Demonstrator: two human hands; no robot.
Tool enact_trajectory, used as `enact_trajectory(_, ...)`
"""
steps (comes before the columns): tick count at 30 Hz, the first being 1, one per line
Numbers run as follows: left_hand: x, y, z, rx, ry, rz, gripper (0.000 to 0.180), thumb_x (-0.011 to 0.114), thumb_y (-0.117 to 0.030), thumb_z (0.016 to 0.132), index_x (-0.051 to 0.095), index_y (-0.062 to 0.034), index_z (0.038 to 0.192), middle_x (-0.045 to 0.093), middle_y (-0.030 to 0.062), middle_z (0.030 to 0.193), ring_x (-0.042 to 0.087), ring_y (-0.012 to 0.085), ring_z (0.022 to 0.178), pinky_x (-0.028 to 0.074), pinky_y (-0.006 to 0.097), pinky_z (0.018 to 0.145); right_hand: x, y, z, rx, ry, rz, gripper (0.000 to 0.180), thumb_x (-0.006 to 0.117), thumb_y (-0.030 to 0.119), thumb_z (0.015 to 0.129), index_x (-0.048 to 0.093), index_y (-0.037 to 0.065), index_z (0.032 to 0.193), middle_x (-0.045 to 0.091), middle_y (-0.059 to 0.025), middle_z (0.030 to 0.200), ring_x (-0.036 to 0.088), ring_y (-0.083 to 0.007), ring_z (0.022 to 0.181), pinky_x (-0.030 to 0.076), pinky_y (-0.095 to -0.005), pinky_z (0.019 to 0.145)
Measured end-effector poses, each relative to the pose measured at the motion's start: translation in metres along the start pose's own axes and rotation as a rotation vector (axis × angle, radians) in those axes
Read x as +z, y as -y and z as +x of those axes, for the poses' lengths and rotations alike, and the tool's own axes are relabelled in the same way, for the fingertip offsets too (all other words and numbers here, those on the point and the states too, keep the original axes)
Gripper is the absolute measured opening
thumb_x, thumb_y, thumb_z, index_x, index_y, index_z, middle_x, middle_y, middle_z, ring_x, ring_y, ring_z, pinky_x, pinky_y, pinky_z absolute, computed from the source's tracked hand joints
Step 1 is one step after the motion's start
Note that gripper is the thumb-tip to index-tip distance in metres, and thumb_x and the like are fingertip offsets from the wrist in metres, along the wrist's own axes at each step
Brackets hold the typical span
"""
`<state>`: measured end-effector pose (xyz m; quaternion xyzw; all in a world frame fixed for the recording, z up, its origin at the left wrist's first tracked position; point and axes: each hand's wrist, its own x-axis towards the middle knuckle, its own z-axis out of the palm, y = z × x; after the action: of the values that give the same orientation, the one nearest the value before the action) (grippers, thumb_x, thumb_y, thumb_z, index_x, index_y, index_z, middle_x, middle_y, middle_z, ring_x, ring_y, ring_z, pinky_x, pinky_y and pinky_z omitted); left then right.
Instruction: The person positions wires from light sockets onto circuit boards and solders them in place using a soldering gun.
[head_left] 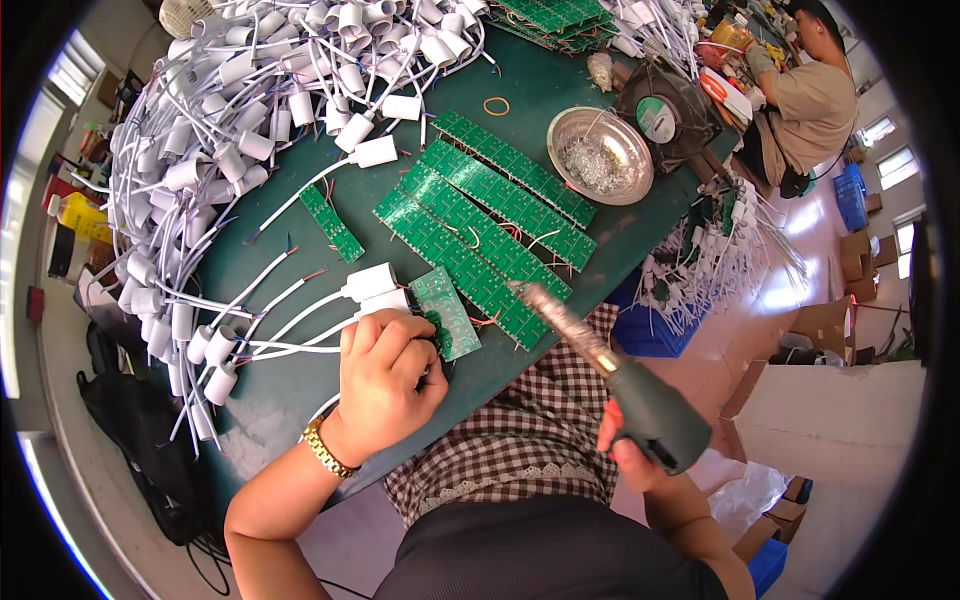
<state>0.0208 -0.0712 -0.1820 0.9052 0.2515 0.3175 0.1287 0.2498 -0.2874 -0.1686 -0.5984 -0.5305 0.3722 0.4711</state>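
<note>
My left hand (385, 375) is closed on the near end of a small green circuit board (446, 310) that lies at the front edge of the green table (290, 390), with white plug-shaped drivers (372, 285) and their white cables beside it. My right hand (628, 450) grips a dark green gun-shaped soldering iron (640, 400). Its metal barrel tip (520, 290) points toward the boards and sits a little right of the small board. Several long green circuit strips (490, 225) with thin red wires lie just beyond.
A big heap of white drivers and cables (220, 130) fills the table's left and back. A metal bowl of solder bits (600, 155), a square fan (665, 115) and an orange rubber band (496, 105) sit behind the strips. Another person (810, 95) works at far right. Cartons stand on the floor.
</note>
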Motion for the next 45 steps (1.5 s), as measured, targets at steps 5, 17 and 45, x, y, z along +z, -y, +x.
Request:
enact_trajectory(5,0.001,0.0,0.001,0.004,0.013,-0.002,0.025,0.07,0.003,0.057,0.056,-0.0092,0.074,0.061,0.0044,0.096,0.056,0.0256,0.09,0.038,0.038,0.075,0.024,-0.011,-0.007,-0.04,0.06,-0.102,0.029,0.061,0.018,0.085,0.057,-0.003,0.106,0.057,-0.0075,0.076,0.054,-0.0153,0.063,0.047,-0.0287,0.058)
enact_trajectory(17,-0.007,0.001,-0.004,0.152,0.089,0.074,0.025,0.071,0.001,0.063,0.061,-0.0049,0.085,0.06,0.0102,0.105,0.057,0.0309,0.098,0.044,0.042,0.08,0.036,-0.021,-0.01,-0.091,-0.069,0.04,0.034,0.06,0.014,0.084,0.052,-0.007,0.11,0.059,-0.0119,0.084,0.058,-0.0186,0.068,0.051,-0.0317,0.062)
enact_trajectory(45,-0.006,-0.023,0.005,-0.235,0.132,0.336,0.014,0.072,-0.004,0.063,0.062,-0.0085,0.072,0.05,0.012,0.13,0.036,0.0427,0.127,0.023,0.062,0.101,0.02,-0.005,-0.002,-0.023,0.209,-0.047,0.028,0.062,0.018,0.08,0.062,0.003,0.104,0.066,-0.0067,0.085,0.064,-0.0193,0.074,0.051,-0.031,0.066)
